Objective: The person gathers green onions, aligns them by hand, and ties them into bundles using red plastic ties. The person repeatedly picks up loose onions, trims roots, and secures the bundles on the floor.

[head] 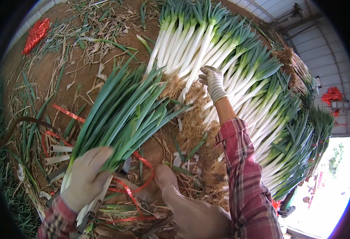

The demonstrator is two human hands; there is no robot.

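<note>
My left hand [86, 177], in a pale work glove, lies over a bunch of long green onions [124, 116] with the thumb and fingers around its lower stalks. The green leaves of this bunch fan away from me, and their white ends come out below the hand. My right hand [213, 82], in a striped glove, is at the root side of a large row of green onions [252, 98] with thick white stalks. Its fingers are curled beside a stalk; whether they grip it is hidden. Tangled roots [197, 128] edge the row.
Red plastic ribbon [130, 191] loops around dark metal bars [86, 219] beneath the held bunch. My leg [196, 212] is between the arms. Dry leaves [103, 27] litter the soil floor, with a red ribbon bundle [37, 35] at far left. Tied onion bundles [300, 71] stand by the wall.
</note>
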